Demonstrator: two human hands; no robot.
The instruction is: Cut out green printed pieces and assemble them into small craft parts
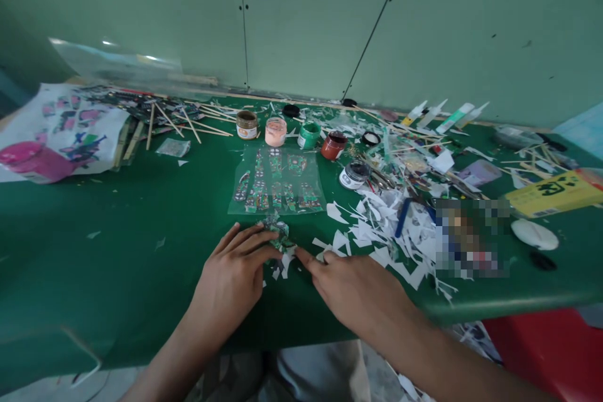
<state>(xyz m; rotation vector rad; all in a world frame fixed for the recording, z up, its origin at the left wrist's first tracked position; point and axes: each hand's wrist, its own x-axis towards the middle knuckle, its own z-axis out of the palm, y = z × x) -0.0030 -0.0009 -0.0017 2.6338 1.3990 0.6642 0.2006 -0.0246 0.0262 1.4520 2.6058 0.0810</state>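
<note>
My left hand (pixel 233 270) lies over the green table with its fingers stretched out. Its fingertips rest on a small green and grey patterned piece (pixel 281 232). From the right, my right hand (pixel 353 286) meets the near edge of this piece, index finger pointing at it and the other fingers curled in. Whatever the curled fingers hold, if anything, is hidden. White paper scraps (pixel 282 266) lie just below the piece, between both hands. Beyond them, a clear plastic sheet (pixel 277 179) carries several small patterned pieces in green, white and red.
Paint jars without lids (pixel 309 136) stand behind the plastic sheet. Paper clippings (pixel 377 226) are heaped at right, beside a yellow packet (pixel 551 195) and a white oval object (pixel 534 234). At left are wooden sticks (pixel 164 119) and a pink container (pixel 38 162). A green wall (pixel 301 25) closes the back.
</note>
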